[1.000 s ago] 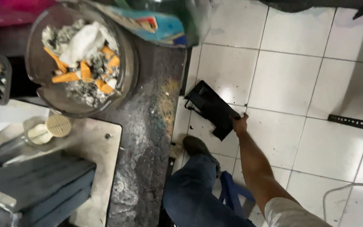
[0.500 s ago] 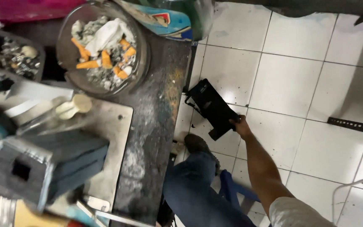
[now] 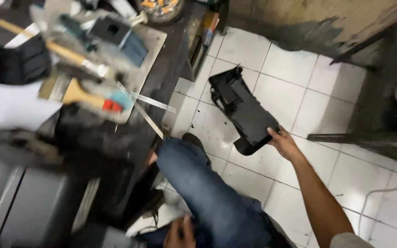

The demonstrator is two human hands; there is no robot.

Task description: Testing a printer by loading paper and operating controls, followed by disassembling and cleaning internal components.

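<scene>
The right hand clamps the near end of a long black plastic housing, holding it out over the white tiled floor clear of the cluttered dark workbench to its left, while the left hand rests on the blue-jeaned thigh, fingers loosely together, holding nothing.

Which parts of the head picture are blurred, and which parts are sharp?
Head view: the bench and the tools on it smear with motion blur; the black part in the right hand, and the floor tiles, are sharper; the left hand at the bottom edge is soft.
</scene>
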